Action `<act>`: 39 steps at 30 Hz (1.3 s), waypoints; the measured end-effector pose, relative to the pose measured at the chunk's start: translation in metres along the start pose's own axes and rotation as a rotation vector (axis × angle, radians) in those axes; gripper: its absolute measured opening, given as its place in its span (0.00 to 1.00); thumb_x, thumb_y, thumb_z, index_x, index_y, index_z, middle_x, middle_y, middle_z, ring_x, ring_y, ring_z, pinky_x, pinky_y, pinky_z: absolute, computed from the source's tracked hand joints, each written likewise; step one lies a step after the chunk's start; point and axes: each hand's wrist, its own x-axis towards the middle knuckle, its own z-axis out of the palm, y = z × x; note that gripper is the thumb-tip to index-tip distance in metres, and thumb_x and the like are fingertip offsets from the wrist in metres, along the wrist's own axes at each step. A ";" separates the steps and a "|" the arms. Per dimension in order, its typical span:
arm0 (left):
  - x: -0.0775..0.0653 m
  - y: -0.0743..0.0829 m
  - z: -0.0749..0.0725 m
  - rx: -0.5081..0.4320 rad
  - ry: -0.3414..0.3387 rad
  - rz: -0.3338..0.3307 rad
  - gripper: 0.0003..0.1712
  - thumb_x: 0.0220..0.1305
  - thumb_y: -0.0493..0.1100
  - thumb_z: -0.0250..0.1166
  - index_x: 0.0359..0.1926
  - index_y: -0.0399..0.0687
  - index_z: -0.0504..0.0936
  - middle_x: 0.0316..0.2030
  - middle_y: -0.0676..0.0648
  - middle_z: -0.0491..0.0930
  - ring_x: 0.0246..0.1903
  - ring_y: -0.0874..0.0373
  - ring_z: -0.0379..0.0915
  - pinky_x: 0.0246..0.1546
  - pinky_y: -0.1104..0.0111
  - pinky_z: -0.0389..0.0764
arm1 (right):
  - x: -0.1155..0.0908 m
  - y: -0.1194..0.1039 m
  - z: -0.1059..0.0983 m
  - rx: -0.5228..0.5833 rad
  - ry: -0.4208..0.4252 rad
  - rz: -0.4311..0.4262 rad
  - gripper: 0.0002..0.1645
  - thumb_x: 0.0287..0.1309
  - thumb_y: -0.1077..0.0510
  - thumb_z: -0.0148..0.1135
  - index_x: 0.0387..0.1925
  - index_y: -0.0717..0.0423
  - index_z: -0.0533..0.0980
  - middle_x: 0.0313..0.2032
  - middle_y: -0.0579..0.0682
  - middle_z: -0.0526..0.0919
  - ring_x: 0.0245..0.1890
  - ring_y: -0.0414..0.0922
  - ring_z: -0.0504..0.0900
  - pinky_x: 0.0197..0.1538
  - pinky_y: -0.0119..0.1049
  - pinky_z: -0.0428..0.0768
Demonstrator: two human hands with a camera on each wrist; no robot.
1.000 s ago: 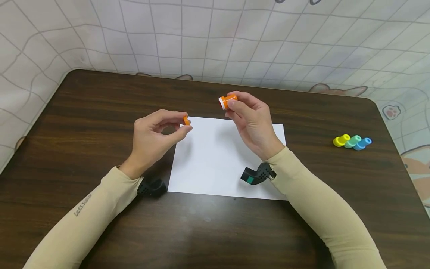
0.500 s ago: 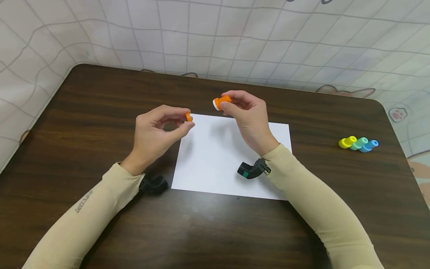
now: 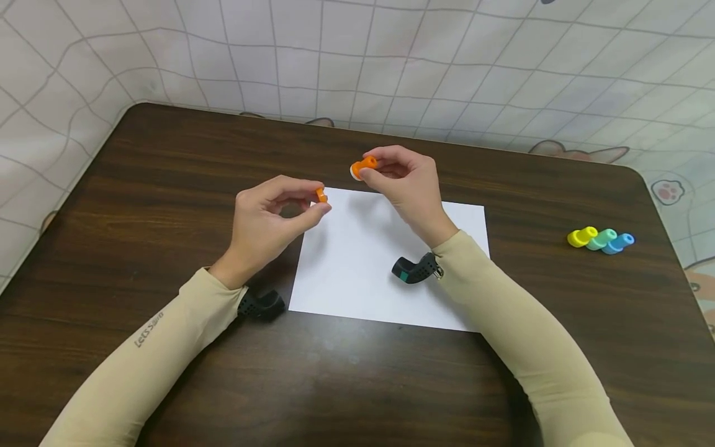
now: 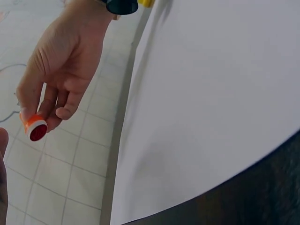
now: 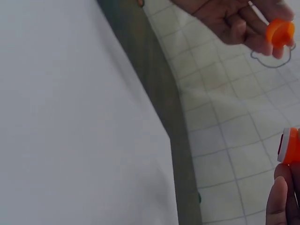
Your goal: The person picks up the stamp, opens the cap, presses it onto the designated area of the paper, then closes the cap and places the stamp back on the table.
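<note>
My right hand (image 3: 408, 186) pinches a small orange stamp (image 3: 363, 166) between thumb and fingers, above the far edge of a white paper sheet (image 3: 357, 279). The stamp's white rim faces left and down in the head view; its dark red face (image 4: 38, 132) shows in the left wrist view. My left hand (image 3: 262, 226) holds a little orange cap (image 3: 321, 195) at its fingertips, over the sheet's far left corner. From the right wrist, the cap (image 5: 280, 32) shows its hollow side. Stamp and cap are apart, with a small gap between the hands.
Yellow (image 3: 582, 236), mint green (image 3: 602, 239) and blue (image 3: 618, 243) stamps stand in a row on the right of the dark wooden table (image 3: 357, 391). Behind the table hangs a white cloth (image 3: 335, 62) with a grid pattern. Each wrist wears a black camera mount (image 3: 413, 269).
My right hand has moved left, bringing the stamp closer to the cap, and has tipped its rim further down. The left hand keeps the cap nearly in place. The head view has shifted slightly.
</note>
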 end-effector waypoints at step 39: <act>-0.008 -0.001 0.001 -0.015 -0.047 -0.025 0.15 0.49 0.22 0.76 0.41 0.30 0.87 0.38 0.33 0.89 0.34 0.66 0.86 0.37 0.75 0.86 | 0.006 0.021 -0.002 -0.552 -0.128 0.077 0.16 0.56 0.57 0.76 0.47 0.55 0.87 0.41 0.55 0.91 0.39 0.46 0.88 0.44 0.25 0.85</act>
